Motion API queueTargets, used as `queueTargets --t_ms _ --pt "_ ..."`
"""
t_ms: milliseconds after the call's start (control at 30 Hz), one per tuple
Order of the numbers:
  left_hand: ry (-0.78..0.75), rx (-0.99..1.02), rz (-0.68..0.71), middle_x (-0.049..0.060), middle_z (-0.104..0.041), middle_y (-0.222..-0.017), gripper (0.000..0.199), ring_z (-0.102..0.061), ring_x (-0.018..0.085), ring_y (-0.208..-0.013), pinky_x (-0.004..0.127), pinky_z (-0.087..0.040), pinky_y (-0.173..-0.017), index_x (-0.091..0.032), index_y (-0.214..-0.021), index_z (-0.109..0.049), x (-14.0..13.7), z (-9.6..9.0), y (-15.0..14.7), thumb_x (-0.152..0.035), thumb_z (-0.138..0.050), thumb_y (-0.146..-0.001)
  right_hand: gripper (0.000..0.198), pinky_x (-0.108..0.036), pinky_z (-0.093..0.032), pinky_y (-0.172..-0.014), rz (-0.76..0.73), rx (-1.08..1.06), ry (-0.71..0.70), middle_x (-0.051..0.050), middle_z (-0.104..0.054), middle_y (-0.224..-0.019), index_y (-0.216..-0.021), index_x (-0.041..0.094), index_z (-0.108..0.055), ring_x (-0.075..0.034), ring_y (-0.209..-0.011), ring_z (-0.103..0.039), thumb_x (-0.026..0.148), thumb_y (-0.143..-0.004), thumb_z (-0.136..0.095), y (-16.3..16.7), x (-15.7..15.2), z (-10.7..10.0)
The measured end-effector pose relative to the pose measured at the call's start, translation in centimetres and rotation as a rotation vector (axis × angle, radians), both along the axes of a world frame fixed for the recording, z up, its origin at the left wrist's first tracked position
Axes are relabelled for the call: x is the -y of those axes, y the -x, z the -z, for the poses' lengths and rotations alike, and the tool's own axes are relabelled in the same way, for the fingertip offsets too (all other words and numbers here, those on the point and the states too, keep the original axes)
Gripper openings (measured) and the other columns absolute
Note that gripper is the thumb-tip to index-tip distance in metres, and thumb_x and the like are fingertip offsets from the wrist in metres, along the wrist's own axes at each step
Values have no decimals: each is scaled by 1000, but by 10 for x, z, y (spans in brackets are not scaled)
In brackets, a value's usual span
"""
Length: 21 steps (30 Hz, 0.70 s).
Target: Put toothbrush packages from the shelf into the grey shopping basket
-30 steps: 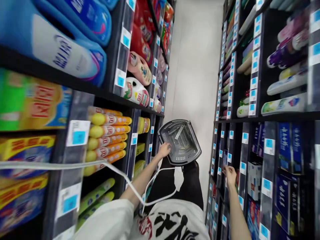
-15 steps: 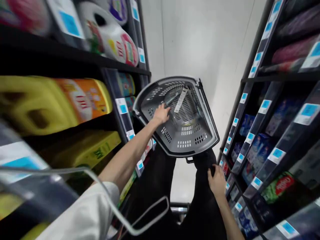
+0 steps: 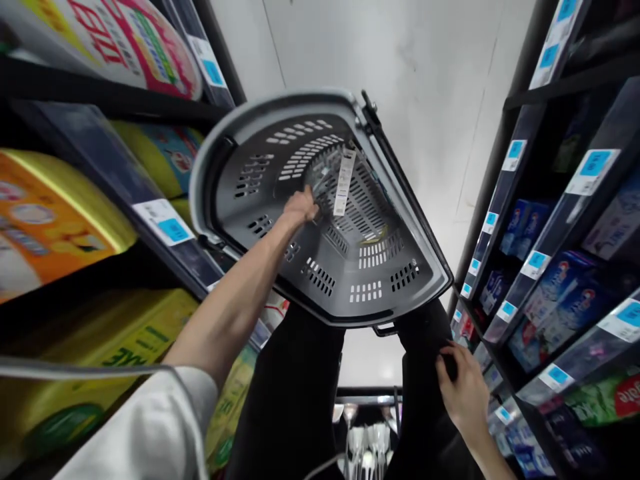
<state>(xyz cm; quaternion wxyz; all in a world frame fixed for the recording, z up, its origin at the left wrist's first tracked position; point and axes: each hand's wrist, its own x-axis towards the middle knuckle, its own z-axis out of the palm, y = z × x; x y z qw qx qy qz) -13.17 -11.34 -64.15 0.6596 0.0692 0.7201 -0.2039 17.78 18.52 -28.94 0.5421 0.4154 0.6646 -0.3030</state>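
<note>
A grey shopping basket (image 3: pixel 340 303) with slotted walls stands tilted in front of my black-trousered legs (image 3: pixel 295 400). My left hand (image 3: pixel 301 205) reaches inside it, fingers curled closed; whatever they hold is hidden. Just beyond those fingers lies a clear packaged item (image 3: pixel 324 172), hard to make out. A white printed strip (image 3: pixel 345 181) shows beside it, over the slotted bottom. By my right knee, my right hand (image 3: pixel 463 383) rests against the trouser leg, holding nothing, with thumb and forefinger apart. The basket's black handle (image 3: pixel 400 180) lies along its right rim.
Shelves flank me closely. Yellow-and-orange jugs (image 3: pixel 60 223) and yellow packs (image 3: pixel 125 340) fill the left side; blue toothpaste boxes (image 3: pixel 575 300) stand on the right. Pale floor (image 3: pixel 390 53) stretches ahead. White utensils (image 3: pixel 369 443) show below between my legs. A blurred pale wire crosses the lower left.
My left hand has reached deeper into the basket and its fingers have curled in. The view has come closer, so the basket looks larger. My right hand stays by the knee.
</note>
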Motion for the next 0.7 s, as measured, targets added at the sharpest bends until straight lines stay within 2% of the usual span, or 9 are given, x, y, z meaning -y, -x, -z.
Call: queueTargets --t_ms 100,200,267,333,500,600,700 --pt "-41 -104 -83 23 -71 -109 43 -69 35 -106 40 -53 -89 -5 -132 -54 -5 -16 4 -24 -56 -93 32 -47 -48 -97 8 13 19 -10 -68 -118 -99 23 -66 -31 -114 -60 46 -95 -43 2 3 4" --pt "-142 -213 -214 14 -72 -106 34 -68 27 -104 33 -50 -93 -10 -124 -61 -11 -16 -6 -20 -52 -92 33 -49 -49 -97 17 8 13 -10 -68 -117 -97 23 -66 -33 -114 -61 46 -94 -43 4 2 5" --pt "-187 -261 -342 13 -71 -110 31 -65 25 -108 32 -48 -98 -12 -118 -65 -13 -2 -22 -20 -54 -91 34 -49 -51 -93 21 14 4 -10 -69 -119 -97 24 -67 -33 -113 -62 48 -94 -44 0 -2 5" --pt "-203 -284 -439 14 -68 -119 30 -62 26 -114 33 -45 -103 -11 -116 -68 -12 21 -44 -21 -59 -89 34 -48 -52 -89 19 17 -8 -9 -69 -120 -97 26 -68 -33 -112 -64 51 -94 -44 -9 -6 4" --pt "-184 -305 -523 18 -48 -147 31 -48 33 -134 41 -34 -117 -10 -112 -71 1 80 -106 -19 -69 -81 35 -45 -55 -92 -23 29 40 -7 -70 -123 -100 26 -70 -30 -110 -67 53 -95 -49 -39 -26 2" --pt "-174 -295 -564 20 -50 -142 23 -51 30 -130 38 -37 -114 -9 -107 -71 15 92 -131 -14 -61 -87 33 -44 -55 -94 -51 31 91 -6 -70 -125 -102 27 -71 -29 -113 -68 53 -96 -52 -44 -37 1" --pt "-164 -255 -606 20 -62 -123 19 -58 30 -118 40 -41 -109 -7 -100 -72 26 86 -142 -11 -58 -88 33 -45 -56 -93 -76 53 97 -6 -70 -125 -101 27 -71 -29 -113 -68 54 -96 -51 -38 -41 3"
